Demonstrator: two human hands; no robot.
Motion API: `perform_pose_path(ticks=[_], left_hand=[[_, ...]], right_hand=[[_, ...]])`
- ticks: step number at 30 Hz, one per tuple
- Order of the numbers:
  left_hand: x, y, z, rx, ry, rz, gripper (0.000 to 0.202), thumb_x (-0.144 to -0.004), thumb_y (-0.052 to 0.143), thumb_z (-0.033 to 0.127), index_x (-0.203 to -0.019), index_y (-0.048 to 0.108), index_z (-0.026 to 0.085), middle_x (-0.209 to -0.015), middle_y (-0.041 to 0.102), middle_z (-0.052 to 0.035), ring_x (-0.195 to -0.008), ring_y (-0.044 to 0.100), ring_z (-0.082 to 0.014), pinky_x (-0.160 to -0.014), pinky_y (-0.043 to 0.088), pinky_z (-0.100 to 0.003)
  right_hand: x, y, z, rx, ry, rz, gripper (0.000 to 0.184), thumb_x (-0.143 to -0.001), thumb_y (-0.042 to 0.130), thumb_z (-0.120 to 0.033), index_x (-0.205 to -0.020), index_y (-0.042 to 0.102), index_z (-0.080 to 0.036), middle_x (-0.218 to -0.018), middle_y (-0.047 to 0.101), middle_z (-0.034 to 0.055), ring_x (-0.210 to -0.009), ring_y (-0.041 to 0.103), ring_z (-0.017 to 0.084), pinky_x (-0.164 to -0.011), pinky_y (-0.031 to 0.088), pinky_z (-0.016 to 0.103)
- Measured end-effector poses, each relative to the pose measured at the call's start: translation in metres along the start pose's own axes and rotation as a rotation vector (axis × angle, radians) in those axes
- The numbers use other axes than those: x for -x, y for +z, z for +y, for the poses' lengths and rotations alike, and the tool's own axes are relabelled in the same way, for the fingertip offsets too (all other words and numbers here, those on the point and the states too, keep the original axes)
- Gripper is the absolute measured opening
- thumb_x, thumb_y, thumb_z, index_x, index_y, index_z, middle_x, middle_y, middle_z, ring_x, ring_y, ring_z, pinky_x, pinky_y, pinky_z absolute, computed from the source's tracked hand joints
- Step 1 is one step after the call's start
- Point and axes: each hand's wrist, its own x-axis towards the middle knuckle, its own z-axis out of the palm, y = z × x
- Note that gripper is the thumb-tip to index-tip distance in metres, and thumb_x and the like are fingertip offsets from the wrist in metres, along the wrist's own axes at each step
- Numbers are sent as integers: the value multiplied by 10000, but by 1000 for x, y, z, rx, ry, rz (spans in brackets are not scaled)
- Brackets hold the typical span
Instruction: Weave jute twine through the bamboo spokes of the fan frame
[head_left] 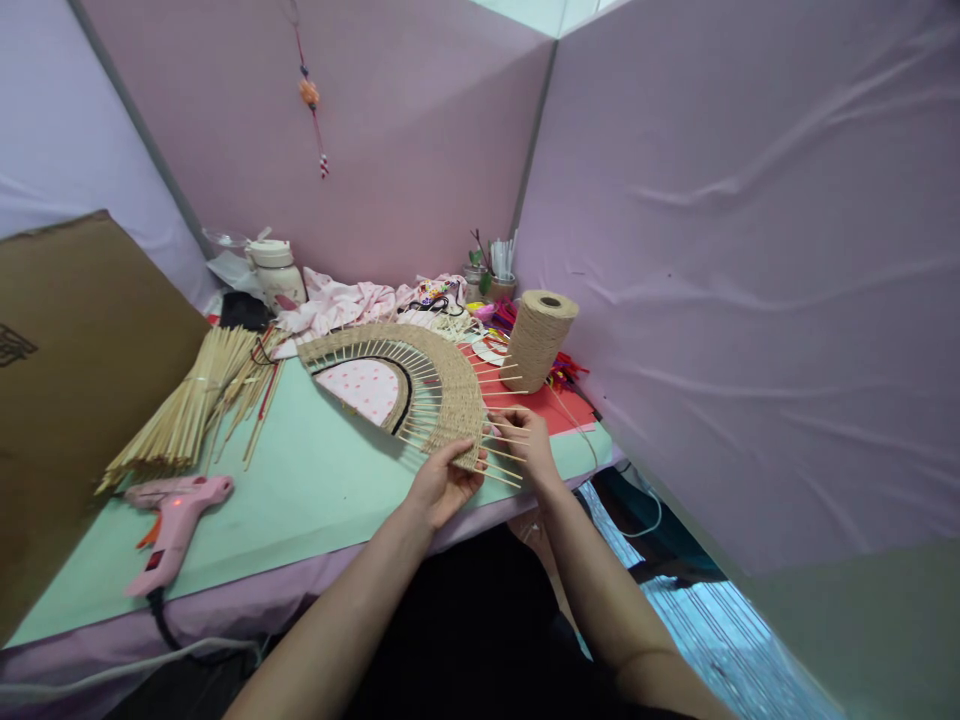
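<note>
A half-round woven fan [461, 405] of tan twine on thin sticks lies tilted over the table's front edge. Its inner panel [364, 388] is pink dotted cloth, edged with tan and black. My left hand [448, 485] grips the near end of the woven band, thumb on top and fingers beneath. At the fan's outer edge, my right hand [525, 440] is closed among the bare stick ends; its fingertips pinch what looks like the twine, though the strand is hard to make out. Behind that hand a large spool of twine [541, 340] stands on red paper [559, 408].
A pink glue gun [178, 525] with a lit red light lies at left, near a bundle of thin sticks [184, 405]. Cardboard [67, 400] rises at the far left. A bottle [276, 272], crumpled pink cloth [345, 303] and small pots [499, 285] line the back.
</note>
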Motion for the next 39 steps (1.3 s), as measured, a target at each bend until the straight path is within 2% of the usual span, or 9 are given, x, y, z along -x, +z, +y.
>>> perform_pose_path(ticks=[4,8,13,18,21,24,27,31,39], left_hand=[[2,-1,1,47,-41,4,180,-844,519,103,-990,622,78,-636,611,-46,-517,572,-101,-478,480,-177],[5,-2,2,169,-143,-117,252,-860,489,118,-1066,623,62,-655,583,-47,-555,572,-103,-514,488,-185],[7,-2,3,210,-151,-162,242,-878,472,125,-1057,628,78,-670,566,-46,-571,563,-101,-534,483,-187],[5,-4,2,226,-156,-180,259,-880,471,134,-1082,625,81,-675,556,-42,-568,554,-98,-537,474,-188],[6,-4,2,217,-158,-173,265,-882,473,140,-1096,620,86,-678,553,-40,-572,557,-100,-534,470,-189],[7,-3,2,217,-160,-159,265,-891,461,144,-1098,615,84,-671,543,-34,-565,554,-95,-531,465,-184],[8,-2,3,218,-160,-161,264,-893,455,144,-1096,610,78,-669,540,-35,-564,550,-93,-535,467,-182],[9,-1,3,223,-161,-167,280,-893,453,146,-1118,597,62,-671,541,-38,-571,552,-93,-542,475,-179],[14,3,3,215,-133,-171,270,-894,434,125,-1092,588,26,-664,557,-50,-571,548,-97,-547,490,-182]], right_hand=[[6,-9,-3,77,-99,67,369,-658,732,-496,-607,592,-159,-547,530,-32,-525,432,99,-513,338,237],[9,-14,-5,114,-161,124,394,-684,721,-493,-570,525,-171,-534,475,-49,-533,397,93,-519,322,234],[10,-24,-7,106,-206,18,325,-739,690,-464,-649,573,-174,-585,512,-32,-562,449,112,-544,368,242],[16,-53,-20,191,-331,-119,215,-813,630,-397,-840,644,-184,-770,643,23,-683,575,152,-645,451,268],[18,-66,-28,301,-426,-107,186,-851,603,-366,-882,659,-192,-833,659,41,-746,597,164,-682,457,276],[14,-68,-32,365,-510,-34,159,-862,599,-343,-860,658,-195,-834,659,45,-763,592,167,-693,447,280],[3,-61,-31,348,-533,20,155,-858,591,-332,-821,648,-193,-816,650,40,-767,585,168,-701,436,284],[-10,-43,-18,240,-413,51,181,-828,591,-359,-790,618,-185,-751,630,20,-706,556,159,-678,421,284],[-20,25,5,13,-193,57,283,-758,620,-467,-751,582,-187,-717,619,12,-659,537,146,-641,425,276]])
